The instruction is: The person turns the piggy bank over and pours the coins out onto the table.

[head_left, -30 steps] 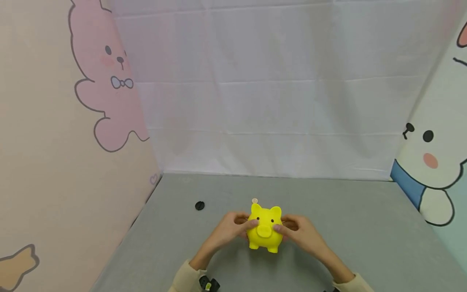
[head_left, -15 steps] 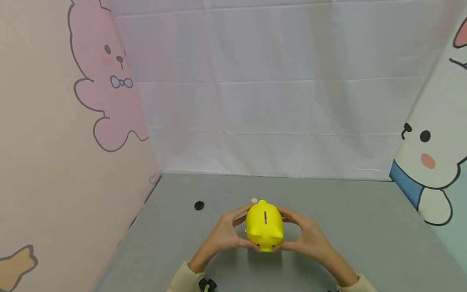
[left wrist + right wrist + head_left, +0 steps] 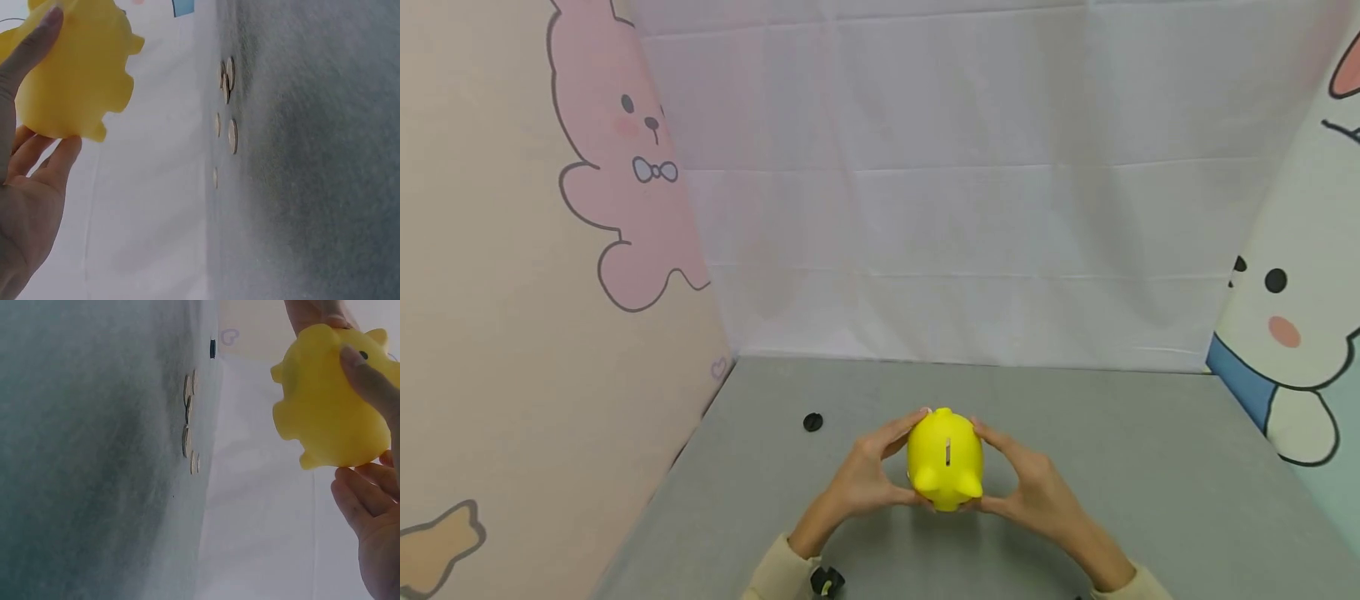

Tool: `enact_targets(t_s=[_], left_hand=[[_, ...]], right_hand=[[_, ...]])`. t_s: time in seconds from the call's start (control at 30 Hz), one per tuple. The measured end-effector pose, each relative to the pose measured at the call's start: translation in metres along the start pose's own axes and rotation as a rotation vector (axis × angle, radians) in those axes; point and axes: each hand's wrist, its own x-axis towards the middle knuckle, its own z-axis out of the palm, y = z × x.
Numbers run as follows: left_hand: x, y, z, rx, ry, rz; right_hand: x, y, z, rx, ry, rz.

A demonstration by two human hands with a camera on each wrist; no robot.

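Observation:
A yellow piggy bank (image 3: 945, 458) is held up over the grey table between both hands. Its back and coin slot face the head camera, with the ears and snout toward the person. My left hand (image 3: 867, 477) grips one side, thumb near the snout and fingers at the rear. On the opposite side my right hand (image 3: 1037, 487) holds it the same way. Both wrist views show the piggy bank's stubby feet clear of the tabletop. Several coins (image 3: 233, 136) lie on the table below, mostly hidden from the head view by the bank and hands.
A round black plug (image 3: 813, 422) lies on the table (image 3: 1120, 450) to the left, beyond the left hand. White cloth (image 3: 970, 208) hangs along the table's back edge. Walls with cartoon animals stand at either side.
The piggy bank has tipped from facing the head camera to showing its slotted back, both hands turning with it. A coin seen behind it earlier is now mostly covered.

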Motion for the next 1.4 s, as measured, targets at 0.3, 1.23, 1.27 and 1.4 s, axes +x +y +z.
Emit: enact_targets(t_s=[0.3,1.23,1.27,1.4], left_hand=[[0.001,0.004,0.003,-0.122,-0.059,-0.215],[0.0,0.001,0.008,-0.096,-0.065,-0.125],[0.0,0.0,0.008,-0.056,-0.038,-0.053],[-0.002,-0.003,0.009,0.104,0.056,0.144]], right_hand=[[0.0,-0.005,-0.005,0.21,-0.106,0.31],[0.004,-0.003,-0.015,0.245,-0.171,0.236],[0.003,-0.002,-0.014,0.208,-0.128,0.166],[-0.001,-0.001,-0.008,0.088,0.006,-0.022]])
